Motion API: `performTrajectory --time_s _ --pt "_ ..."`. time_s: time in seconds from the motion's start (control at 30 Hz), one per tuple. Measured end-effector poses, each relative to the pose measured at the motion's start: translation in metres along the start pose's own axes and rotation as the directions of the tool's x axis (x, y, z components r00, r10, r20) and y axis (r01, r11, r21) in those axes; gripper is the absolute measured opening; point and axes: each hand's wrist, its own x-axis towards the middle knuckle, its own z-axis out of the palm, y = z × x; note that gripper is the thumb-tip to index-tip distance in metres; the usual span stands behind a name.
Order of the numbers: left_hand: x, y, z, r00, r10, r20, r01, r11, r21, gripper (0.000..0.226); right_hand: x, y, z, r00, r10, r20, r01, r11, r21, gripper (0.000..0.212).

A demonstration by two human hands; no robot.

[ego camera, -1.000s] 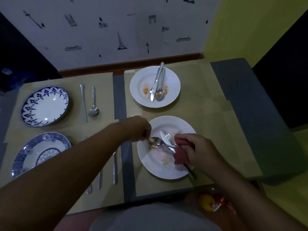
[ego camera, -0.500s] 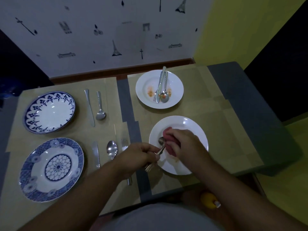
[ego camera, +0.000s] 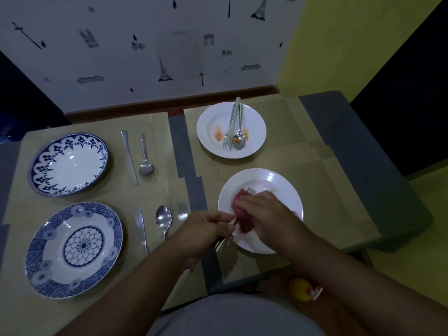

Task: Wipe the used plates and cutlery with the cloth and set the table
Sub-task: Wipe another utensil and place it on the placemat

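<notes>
Patterned wall stands behind the bench. Two blue plates with clean cutlery are already set. Left hand fingers grip cutlery handles; right hand presses the red cloth on them above the near white plate. The far white plate seems still unwiped.

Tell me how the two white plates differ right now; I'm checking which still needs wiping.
The far white plate shows orange smears and holds a knife and spoon lying untouched. The near white plate shows no clear smears, and the right hand holds a red cloth over it. Both are plain white, round and on the table's right side.
</notes>
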Motion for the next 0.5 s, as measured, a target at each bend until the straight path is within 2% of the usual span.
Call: performTrajectory --time_s 0.1,0.17,0.23,0.3,0.5 --pt "0.0 -0.005 0.001 1.0 -0.003 0.005 0.003 1.0 -0.009 0.021 0.006 0.013 0.004 0.999 -0.028 0.046 0.029 1.0 -0.005 0.038" --pt "0.0 -0.007 0.001 1.0 -0.008 -0.001 0.008 1.0 -0.008 0.02 0.019 0.029 0.0 1.0 0.007 -0.023 -0.007 1.0 0.008 0.032" --pt "0.001 -0.006 0.0 1.0 -0.018 -0.001 0.018 1.0 0.026 0.019 0.024 0.037 -0.008 0.984 0.096 -0.15 -0.096 0.995 0.01 0.027" --pt "0.002 -0.005 0.001 0.999 -0.03 -0.015 0.031 0.998 0.059 0.019 0.022 0.035 -0.016 0.96 0.16 -0.231 -0.156 0.987 0.036 0.029" --pt "0.011 -0.006 0.007 0.986 -0.062 -0.154 0.07 0.997 0.043 0.018 0.018 0.034 -0.017 0.938 0.236 -0.254 -0.198 0.966 0.168 0.036"
